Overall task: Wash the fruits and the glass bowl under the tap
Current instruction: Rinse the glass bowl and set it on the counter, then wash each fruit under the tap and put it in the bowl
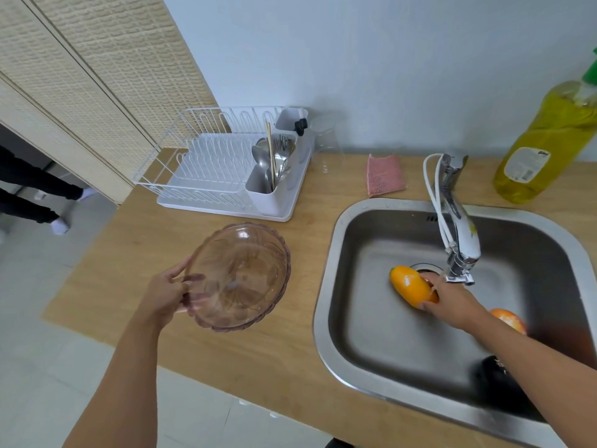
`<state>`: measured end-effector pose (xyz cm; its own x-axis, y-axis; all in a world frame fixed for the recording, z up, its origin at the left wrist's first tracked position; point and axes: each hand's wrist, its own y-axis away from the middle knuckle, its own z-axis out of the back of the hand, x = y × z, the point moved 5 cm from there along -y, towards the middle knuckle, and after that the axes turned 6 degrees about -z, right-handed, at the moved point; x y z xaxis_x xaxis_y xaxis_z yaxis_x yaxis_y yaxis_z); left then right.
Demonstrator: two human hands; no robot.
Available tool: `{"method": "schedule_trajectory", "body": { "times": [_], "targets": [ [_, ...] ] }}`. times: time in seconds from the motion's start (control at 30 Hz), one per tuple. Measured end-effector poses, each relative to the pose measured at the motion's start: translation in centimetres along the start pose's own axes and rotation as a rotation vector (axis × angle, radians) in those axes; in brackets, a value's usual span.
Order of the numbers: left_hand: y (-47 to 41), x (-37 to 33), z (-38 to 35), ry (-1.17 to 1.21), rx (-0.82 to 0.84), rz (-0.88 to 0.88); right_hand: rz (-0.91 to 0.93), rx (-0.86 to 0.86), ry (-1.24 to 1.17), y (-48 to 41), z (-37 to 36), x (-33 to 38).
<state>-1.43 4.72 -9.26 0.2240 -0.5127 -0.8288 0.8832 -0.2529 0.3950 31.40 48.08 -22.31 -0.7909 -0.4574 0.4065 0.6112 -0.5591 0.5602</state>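
Head view: your right grip (447,302) clasps the mango (410,286) below the tap (460,250) for rinsing, while your left grip (168,295) pinches the bowl (239,276), tilted, near the table's (274,357) left edge, waiting its turn.

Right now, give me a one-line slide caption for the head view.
Left hand tilts the pink glass bowl over the wooden counter; right hand holds the orange mango in the steel sink.
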Motion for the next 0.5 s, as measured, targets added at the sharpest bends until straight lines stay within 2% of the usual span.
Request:
{"method": "schedule_trajectory", "body": {
  "times": [0.17, 0.23, 0.27, 0.33, 0.4, 0.43, 0.5],
  "targets": [
    [-0.2, -0.2, 0.1, 0.015, -0.040, 0.027, -0.011, -0.002, 0.007, 0.2, 0.1, -0.1],
    [-0.3, -0.7, 0.8, -0.032, -0.162, 0.010, -0.019, -0.003, 0.008, 0.5, 0.2, -0.1],
    [-0.3, -1.3, 1.5, -0.059, -0.274, -0.030, -0.023, -0.006, 0.007, 0.6, 0.4, -0.1],
    [0.9, -3.6, 2.2, -0.147, -0.483, -0.172, -0.020, -0.012, 0.002, 0.9, 0.8, -0.2],
    [3.8, -7.3, 0.2, -0.241, -0.573, -0.404, -0.005, -0.013, -0.024, 1.2, 1.3, -0.2],
    [6.0, -9.4, -2.3, -0.261, -0.542, -0.548, -0.004, -0.011, -0.041, 1.4, 1.6, -0.2],
    [9.7, -12.1, -8.5, -0.311, -0.370, -0.751, -0.003, -0.010, -0.069, 1.8, 2.2, -0.4]
  ]
}}
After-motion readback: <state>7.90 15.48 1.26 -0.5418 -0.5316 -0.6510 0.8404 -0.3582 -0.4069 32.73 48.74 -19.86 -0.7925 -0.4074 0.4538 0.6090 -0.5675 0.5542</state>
